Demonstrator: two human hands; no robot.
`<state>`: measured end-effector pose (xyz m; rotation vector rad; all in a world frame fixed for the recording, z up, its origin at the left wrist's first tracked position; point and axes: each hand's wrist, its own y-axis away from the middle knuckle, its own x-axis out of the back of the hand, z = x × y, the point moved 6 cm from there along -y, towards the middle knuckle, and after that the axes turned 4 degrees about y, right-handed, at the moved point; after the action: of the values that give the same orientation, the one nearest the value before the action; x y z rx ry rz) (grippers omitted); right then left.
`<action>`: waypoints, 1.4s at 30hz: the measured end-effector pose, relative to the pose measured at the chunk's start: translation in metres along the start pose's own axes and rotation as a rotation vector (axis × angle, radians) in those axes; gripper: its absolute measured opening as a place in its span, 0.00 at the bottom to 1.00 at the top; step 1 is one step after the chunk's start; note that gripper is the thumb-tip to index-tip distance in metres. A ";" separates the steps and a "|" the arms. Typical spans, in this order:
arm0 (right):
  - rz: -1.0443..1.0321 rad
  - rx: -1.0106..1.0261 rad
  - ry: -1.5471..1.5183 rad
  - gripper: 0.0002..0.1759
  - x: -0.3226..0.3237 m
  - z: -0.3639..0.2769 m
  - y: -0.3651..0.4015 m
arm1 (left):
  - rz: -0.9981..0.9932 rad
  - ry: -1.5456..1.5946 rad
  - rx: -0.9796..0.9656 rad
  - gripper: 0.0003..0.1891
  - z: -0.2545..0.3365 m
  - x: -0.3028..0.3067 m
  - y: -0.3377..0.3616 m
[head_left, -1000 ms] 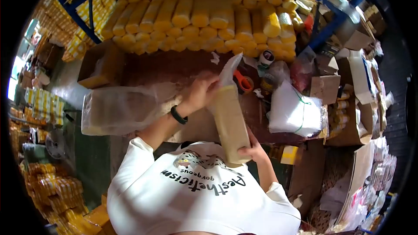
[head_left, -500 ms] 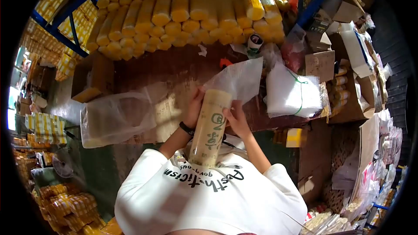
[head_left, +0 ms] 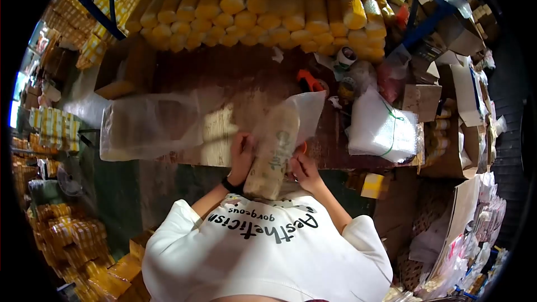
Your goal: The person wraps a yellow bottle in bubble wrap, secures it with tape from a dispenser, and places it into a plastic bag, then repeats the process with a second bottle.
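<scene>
A beige cylindrical roll [head_left: 269, 159] with green writing lies lengthwise in front of my shirt. It looks hazy under a translucent plastic bag [head_left: 311, 113], whose loose end spreads beyond the roll's far end. My left hand [head_left: 242, 154] is closed at the bag on the roll's left side. On the other side, my right hand [head_left: 305, 169] pinches the bag near its edge, with a small orange spot just above the fingers. Another translucent bag [head_left: 151, 128] lies flat on the table to the left.
Yellow-ended rolls [head_left: 246, 0] are stacked along the table's back. An orange tape dispenser [head_left: 311, 81] lies on the brown table [head_left: 207, 75]. At right sits a tied stack of clear bags [head_left: 383, 128]. An open carton [head_left: 124, 70] stands at the back left.
The bag, behind the roll before, now covers it. Both hands have come lower, toward my body, and the right hand has left the roll's face for its side. The view has shifted slightly.
</scene>
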<state>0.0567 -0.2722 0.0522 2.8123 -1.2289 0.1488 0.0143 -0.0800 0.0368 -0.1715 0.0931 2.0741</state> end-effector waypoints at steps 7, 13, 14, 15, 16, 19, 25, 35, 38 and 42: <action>-0.145 -0.251 -0.366 0.12 -0.032 -0.015 0.005 | -0.018 -0.040 0.010 0.03 0.013 0.037 0.039; -0.070 -0.224 -0.925 0.09 -0.029 0.008 -0.043 | 0.029 0.158 0.276 0.02 0.025 0.045 0.027; -0.051 -0.278 -0.870 0.09 -0.027 0.005 -0.049 | 0.045 0.180 0.295 0.03 0.025 0.046 0.017; -0.022 -0.345 -0.819 0.09 -0.025 0.005 -0.048 | 0.017 0.223 0.281 0.03 0.025 0.047 0.010; -0.028 -0.331 -0.806 0.10 -0.015 0.004 -0.052 | -0.014 0.270 0.266 0.04 0.022 0.048 0.000; 0.088 -0.164 -0.456 0.14 0.019 -0.015 -0.067 | -0.078 0.286 0.283 0.06 0.018 0.043 -0.013; 0.203 0.437 0.874 0.23 -0.008 -0.139 -0.034 | -0.209 0.394 0.344 0.06 0.022 0.002 -0.017; -0.020 0.377 1.014 0.13 0.017 -0.083 -0.033 | -0.561 0.193 0.096 0.10 0.038 -0.051 -0.029; 0.016 0.522 1.030 0.11 0.017 -0.100 -0.025 | -0.444 -0.262 -0.419 0.23 0.061 -0.034 -0.035; 0.110 0.565 0.998 0.09 0.027 -0.107 -0.015 | -0.630 -0.475 -0.394 0.36 0.030 -0.026 -0.058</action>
<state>0.0796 -0.2711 0.1611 2.3453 -1.1319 1.8594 0.0753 -0.0703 0.0709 0.0558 -0.5908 1.4331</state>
